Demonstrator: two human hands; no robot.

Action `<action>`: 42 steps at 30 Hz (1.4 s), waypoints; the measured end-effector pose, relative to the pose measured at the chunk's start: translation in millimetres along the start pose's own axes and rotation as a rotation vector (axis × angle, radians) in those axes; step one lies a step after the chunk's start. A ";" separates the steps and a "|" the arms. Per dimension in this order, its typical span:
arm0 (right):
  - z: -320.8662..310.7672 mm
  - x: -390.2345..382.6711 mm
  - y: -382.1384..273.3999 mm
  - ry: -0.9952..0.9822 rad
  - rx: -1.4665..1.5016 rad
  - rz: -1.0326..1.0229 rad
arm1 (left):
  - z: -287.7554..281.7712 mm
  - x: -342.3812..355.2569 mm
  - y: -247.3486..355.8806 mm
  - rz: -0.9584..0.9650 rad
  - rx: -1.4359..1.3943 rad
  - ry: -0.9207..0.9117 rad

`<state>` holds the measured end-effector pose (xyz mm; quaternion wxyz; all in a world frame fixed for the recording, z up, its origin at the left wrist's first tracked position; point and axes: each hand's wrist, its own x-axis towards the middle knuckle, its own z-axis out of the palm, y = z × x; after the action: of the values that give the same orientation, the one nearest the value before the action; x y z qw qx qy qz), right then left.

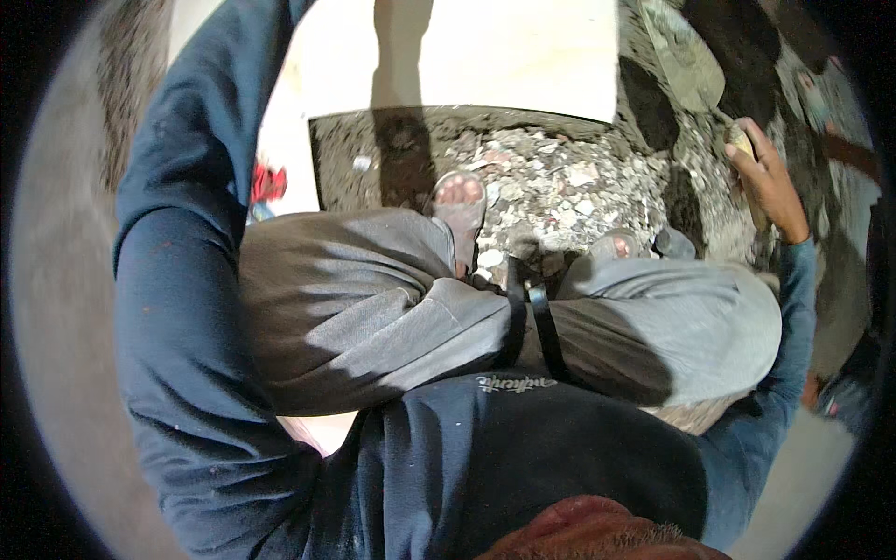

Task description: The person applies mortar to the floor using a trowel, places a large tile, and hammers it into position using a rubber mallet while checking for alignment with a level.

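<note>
My right hand (pixel 775 191) is closed around the pale yellowish handle of a trowel (pixel 684 54) at the upper right, its flat grey, mortar-smeared blade pointing up and away. My left arm (pixel 191 289) reaches up past the top edge of the picture, so that hand is hidden from view. A large pale board (pixel 495 56) lies ahead of me, with a long dark shadow across it. Below its edge, a patch of broken stone and rubble (pixel 537 177) surrounds my sandalled feet (pixel 457 201).
A small red object (pixel 269 184) sits beside the board at the left. Dark straps (pixel 546 331) hang between my knees. Grey rough ground (pixel 75 308) runs along the left rim, and dark, unclear items (pixel 845 392) lie at the far right.
</note>
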<state>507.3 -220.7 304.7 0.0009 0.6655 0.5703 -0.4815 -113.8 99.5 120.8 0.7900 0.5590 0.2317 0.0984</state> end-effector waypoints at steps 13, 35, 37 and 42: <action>270.4 99.1 -242.6 -0.516 -0.790 -0.838 | 284.5 -248.7 164.8 -0.645 0.658 1.056; 162.6 59.6 -155.1 -0.426 -1.333 -0.703 | 154.8 -237.0 105.4 -0.412 0.291 0.510; 82.4 56.8 -74.1 -0.555 -1.386 -0.761 | 200.8 -184.3 113.4 -0.520 0.601 0.791; 64.5 -8.0 -116.1 -0.568 -1.381 -0.067 | 243.4 -288.3 89.4 -0.602 0.596 0.913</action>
<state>378.7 -221.7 338.9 0.5514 0.3459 0.7406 -0.1669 -240.4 -192.0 342.8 0.4144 0.5670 0.7112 0.0315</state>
